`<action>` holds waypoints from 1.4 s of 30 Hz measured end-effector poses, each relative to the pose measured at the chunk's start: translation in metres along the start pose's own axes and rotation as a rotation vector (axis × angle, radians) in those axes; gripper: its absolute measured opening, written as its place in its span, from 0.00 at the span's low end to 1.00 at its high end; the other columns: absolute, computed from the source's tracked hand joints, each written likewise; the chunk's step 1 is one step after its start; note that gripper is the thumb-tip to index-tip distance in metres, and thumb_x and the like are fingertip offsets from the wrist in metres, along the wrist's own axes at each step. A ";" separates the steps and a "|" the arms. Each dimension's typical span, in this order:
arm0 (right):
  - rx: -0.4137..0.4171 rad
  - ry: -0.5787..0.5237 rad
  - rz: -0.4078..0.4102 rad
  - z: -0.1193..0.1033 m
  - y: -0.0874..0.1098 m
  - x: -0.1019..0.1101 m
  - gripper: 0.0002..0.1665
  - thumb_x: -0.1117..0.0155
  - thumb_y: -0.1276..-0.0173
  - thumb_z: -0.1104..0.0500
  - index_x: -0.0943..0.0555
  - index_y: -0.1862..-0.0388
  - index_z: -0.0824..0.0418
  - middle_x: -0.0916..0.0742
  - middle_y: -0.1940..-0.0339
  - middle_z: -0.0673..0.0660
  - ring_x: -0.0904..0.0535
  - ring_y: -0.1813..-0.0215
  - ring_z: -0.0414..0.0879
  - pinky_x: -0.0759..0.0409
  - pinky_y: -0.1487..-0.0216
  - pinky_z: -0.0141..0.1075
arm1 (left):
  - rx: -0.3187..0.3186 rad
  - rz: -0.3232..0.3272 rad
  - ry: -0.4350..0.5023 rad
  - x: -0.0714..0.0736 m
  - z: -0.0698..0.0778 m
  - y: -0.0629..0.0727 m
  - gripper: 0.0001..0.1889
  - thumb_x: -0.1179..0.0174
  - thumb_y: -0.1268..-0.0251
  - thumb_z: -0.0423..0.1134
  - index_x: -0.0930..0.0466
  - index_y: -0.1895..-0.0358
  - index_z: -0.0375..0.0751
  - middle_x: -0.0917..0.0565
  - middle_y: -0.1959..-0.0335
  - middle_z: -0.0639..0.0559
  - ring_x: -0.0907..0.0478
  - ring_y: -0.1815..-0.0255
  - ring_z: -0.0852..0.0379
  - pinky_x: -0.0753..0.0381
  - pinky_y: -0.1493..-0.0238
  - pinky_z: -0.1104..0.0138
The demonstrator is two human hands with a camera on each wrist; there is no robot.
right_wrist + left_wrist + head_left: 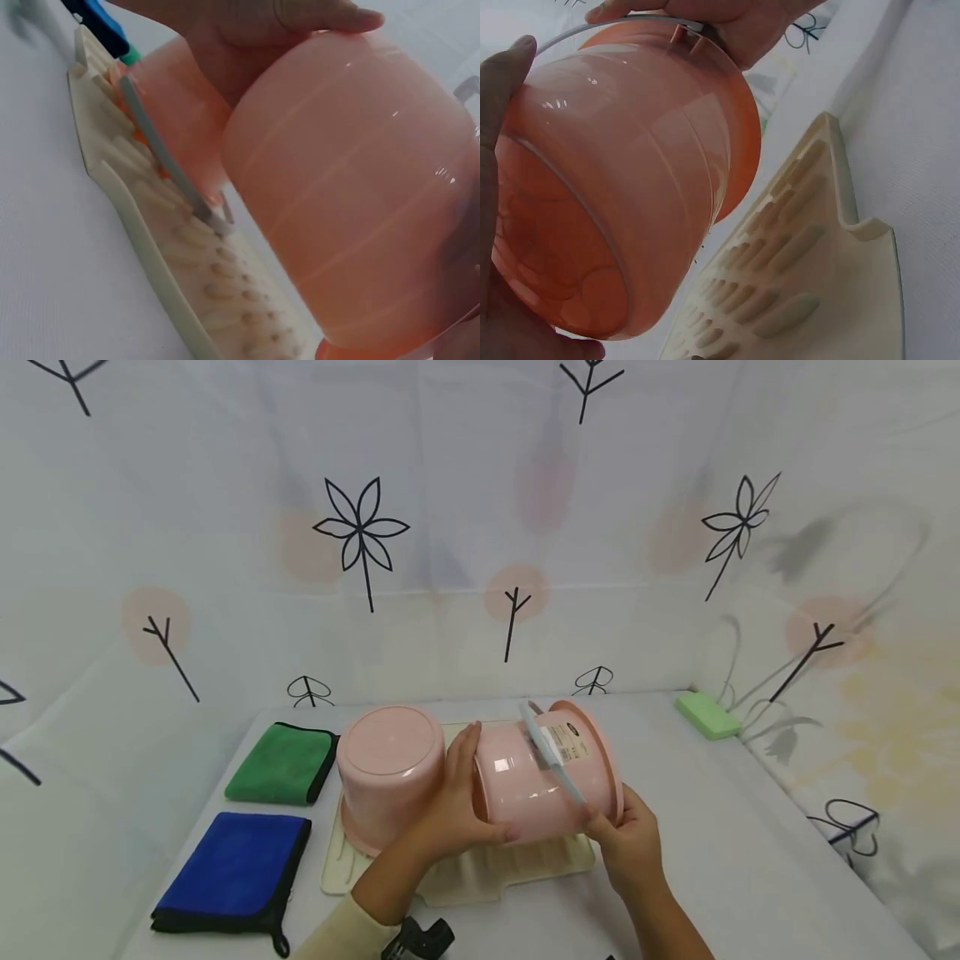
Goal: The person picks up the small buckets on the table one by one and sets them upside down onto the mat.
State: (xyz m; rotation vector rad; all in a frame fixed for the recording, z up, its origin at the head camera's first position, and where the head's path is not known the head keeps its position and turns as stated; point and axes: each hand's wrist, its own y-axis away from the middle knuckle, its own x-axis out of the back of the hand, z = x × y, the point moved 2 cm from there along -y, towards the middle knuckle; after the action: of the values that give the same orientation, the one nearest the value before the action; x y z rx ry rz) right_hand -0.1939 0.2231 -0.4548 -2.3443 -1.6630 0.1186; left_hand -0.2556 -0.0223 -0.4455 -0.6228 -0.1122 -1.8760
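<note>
Head view: a pink bucket [528,793] is being held sideways at five o'clock above a cream tray [465,883], the left-hand grip [456,806] clasping its base, the right-hand grip [632,845] pinching its rim, probably keeping both ends steady.

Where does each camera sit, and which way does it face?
Head: worn on the head, facing forward-down at the held pink bucket; left hand, right hand and forearms show.
Left wrist: on that wrist, facing the bucket's base; left hand left, right hand top.
Right wrist: on that wrist, facing the bucket's side; left hand top, right hand lower right.
Wrist views share bucket and cream tray.
</note>
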 end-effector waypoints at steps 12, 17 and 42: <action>0.017 0.040 -0.044 0.001 -0.001 0.001 0.25 0.26 0.33 0.67 0.21 0.40 0.73 0.11 0.57 0.51 0.16 0.61 0.40 0.13 0.58 0.28 | -0.033 0.020 -0.006 -0.005 -0.005 0.003 0.71 0.19 0.64 0.64 0.64 0.18 0.76 0.61 0.15 0.59 0.48 0.17 0.47 0.31 0.27 0.44; 0.021 0.061 -0.056 0.004 -0.003 0.001 0.27 0.24 0.35 0.67 0.22 0.38 0.70 0.12 0.58 0.52 0.19 0.65 0.41 0.17 0.66 0.29 | -0.038 0.034 -0.006 -0.006 -0.004 0.003 0.69 0.19 0.64 0.63 0.61 0.18 0.76 0.59 0.16 0.59 0.48 0.18 0.48 0.31 0.27 0.45; -0.067 0.166 -0.060 0.019 -0.021 0.026 0.30 0.64 0.12 0.42 0.21 0.46 0.63 0.13 0.64 0.52 0.15 0.64 0.46 0.17 0.66 0.40 | -0.052 0.077 -0.042 -0.004 0.008 0.006 0.68 0.18 0.65 0.62 0.56 0.19 0.72 0.55 0.17 0.55 0.46 0.19 0.48 0.33 0.26 0.43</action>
State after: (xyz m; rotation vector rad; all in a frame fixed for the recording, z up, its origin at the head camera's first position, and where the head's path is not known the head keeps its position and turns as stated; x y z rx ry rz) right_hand -0.2085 0.2577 -0.4656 -2.2792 -1.6778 -0.1416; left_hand -0.2462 -0.0178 -0.4415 -0.6925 -0.0658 -1.7965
